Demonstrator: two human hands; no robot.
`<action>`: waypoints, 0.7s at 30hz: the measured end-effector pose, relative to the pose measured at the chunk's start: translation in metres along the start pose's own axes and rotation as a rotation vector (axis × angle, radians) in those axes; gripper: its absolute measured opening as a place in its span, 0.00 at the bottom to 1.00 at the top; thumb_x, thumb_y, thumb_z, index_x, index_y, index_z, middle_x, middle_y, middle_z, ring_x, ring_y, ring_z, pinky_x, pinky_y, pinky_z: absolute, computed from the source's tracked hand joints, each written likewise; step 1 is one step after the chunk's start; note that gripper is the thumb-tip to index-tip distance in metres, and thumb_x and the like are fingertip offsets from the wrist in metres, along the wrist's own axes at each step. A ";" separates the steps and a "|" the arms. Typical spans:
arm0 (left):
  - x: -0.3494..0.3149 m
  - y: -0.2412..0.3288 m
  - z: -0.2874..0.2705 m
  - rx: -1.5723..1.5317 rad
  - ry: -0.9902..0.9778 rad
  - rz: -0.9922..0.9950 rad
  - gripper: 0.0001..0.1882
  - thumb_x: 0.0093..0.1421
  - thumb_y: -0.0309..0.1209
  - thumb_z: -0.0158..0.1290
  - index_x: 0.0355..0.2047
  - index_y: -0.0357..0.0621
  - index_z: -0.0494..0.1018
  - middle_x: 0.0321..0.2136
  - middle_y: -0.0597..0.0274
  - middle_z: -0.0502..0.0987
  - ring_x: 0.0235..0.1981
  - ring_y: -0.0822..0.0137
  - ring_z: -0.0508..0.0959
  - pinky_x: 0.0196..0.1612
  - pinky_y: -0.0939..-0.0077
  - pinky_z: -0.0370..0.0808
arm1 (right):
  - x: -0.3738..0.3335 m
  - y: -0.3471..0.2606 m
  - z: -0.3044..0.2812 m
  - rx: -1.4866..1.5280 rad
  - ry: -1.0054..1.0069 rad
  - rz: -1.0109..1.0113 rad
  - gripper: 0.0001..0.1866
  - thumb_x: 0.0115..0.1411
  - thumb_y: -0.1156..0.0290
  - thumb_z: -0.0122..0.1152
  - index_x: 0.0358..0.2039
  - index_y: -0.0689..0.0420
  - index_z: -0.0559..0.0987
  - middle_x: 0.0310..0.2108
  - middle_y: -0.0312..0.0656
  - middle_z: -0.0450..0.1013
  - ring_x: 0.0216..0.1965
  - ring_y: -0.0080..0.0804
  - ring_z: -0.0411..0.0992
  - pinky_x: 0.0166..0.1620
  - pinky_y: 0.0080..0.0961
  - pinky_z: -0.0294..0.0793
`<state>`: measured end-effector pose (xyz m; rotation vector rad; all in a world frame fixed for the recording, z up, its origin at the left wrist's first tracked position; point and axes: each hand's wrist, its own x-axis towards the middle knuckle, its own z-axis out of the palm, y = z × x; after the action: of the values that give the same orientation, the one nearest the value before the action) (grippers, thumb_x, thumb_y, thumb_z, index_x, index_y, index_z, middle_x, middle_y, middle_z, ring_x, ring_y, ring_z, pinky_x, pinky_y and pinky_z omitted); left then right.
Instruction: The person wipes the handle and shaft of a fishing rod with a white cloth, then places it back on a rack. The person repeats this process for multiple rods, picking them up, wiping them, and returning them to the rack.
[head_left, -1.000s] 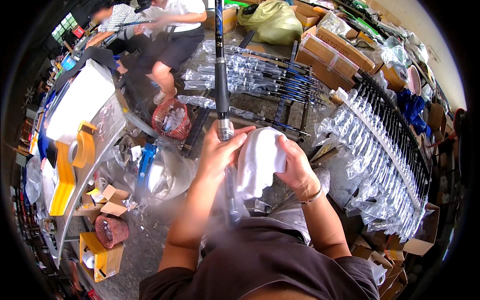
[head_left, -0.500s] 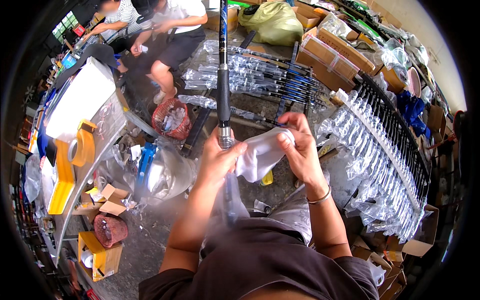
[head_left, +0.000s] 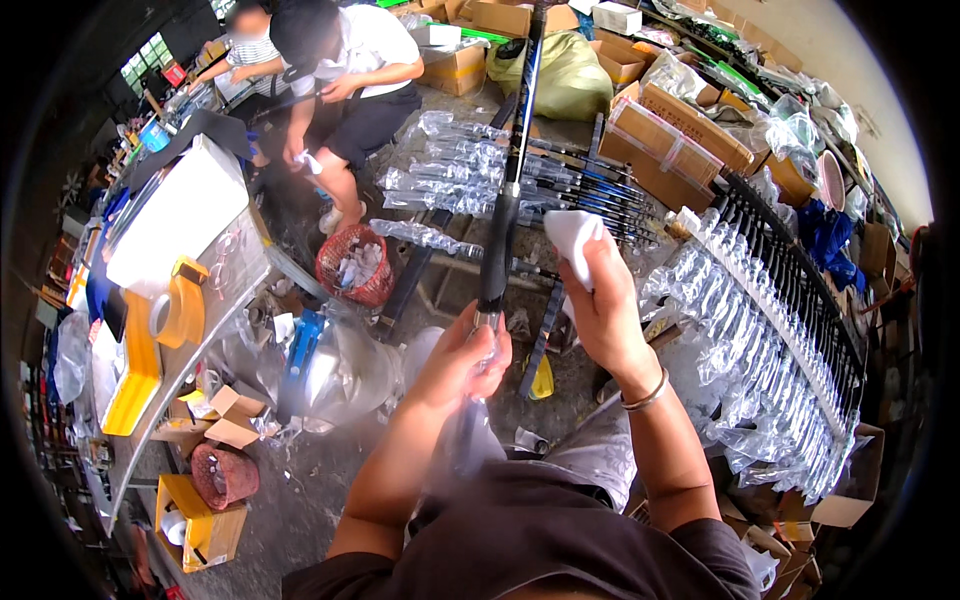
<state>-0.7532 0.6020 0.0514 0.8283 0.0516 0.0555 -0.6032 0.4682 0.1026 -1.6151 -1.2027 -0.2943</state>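
My left hand [head_left: 466, 358] is closed around the lower part of a fishing rod [head_left: 499, 240], just below its black grip. The rod stands up in front of me, leaning a little to the right, and its blue-black blank runs out past the top of the view. Clear plastic seems to cover its lower end, which is blurred below my hand. A white cloth [head_left: 574, 236] is bunched in my right hand [head_left: 607, 311], pinched between thumb and fingers. That hand is right of the rod, with a gap between cloth and rod.
Plastic-wrapped rods [head_left: 450, 170] lie on a low rack ahead; several more [head_left: 745, 330] lean in a row at the right. A red basket [head_left: 355, 265] holds crumpled scraps. At left is a table [head_left: 235, 255] with tape rolls. Two people [head_left: 375, 60] work at the far left.
My right hand has lifted the cloth up, gathering it into a bunch away from my left hand. The rod has tilted rightward. The nearer person at far left now leans forward.
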 end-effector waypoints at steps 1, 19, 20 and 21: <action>0.000 0.001 -0.001 -0.020 -0.038 -0.021 0.20 0.64 0.51 0.49 0.41 0.48 0.63 0.18 0.64 0.65 0.08 0.82 0.56 0.12 0.86 0.53 | 0.004 -0.002 -0.002 -0.087 -0.026 -0.083 0.20 0.57 0.87 0.53 0.49 0.58 0.72 0.36 0.44 0.69 0.33 0.38 0.70 0.39 0.25 0.70; -0.002 0.008 -0.007 -0.309 -0.445 -0.292 0.25 0.62 0.57 0.47 0.38 0.47 0.64 0.15 0.69 0.63 0.07 0.83 0.53 0.11 0.84 0.49 | -0.002 -0.003 -0.004 -0.240 -0.070 -0.342 0.17 0.45 0.75 0.62 0.38 0.45 0.77 0.26 0.42 0.67 0.23 0.40 0.71 0.21 0.33 0.72; 0.000 0.006 -0.008 -0.348 -0.482 -0.294 0.24 0.63 0.56 0.47 0.39 0.46 0.64 0.15 0.69 0.62 0.07 0.83 0.53 0.11 0.84 0.49 | -0.003 -0.006 -0.004 -0.191 -0.072 -0.366 0.15 0.47 0.75 0.61 0.38 0.45 0.77 0.26 0.42 0.67 0.23 0.40 0.71 0.21 0.34 0.72; -0.002 0.004 -0.010 -0.391 -0.507 -0.305 0.24 0.64 0.56 0.46 0.39 0.46 0.64 0.15 0.69 0.62 0.07 0.83 0.53 0.10 0.84 0.49 | -0.007 -0.010 -0.001 -0.134 -0.075 -0.376 0.13 0.50 0.75 0.60 0.38 0.45 0.76 0.27 0.42 0.67 0.23 0.40 0.71 0.21 0.35 0.72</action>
<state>-0.7565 0.6116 0.0477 0.4175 -0.3032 -0.4204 -0.6135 0.4631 0.1041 -1.5163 -1.5732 -0.5666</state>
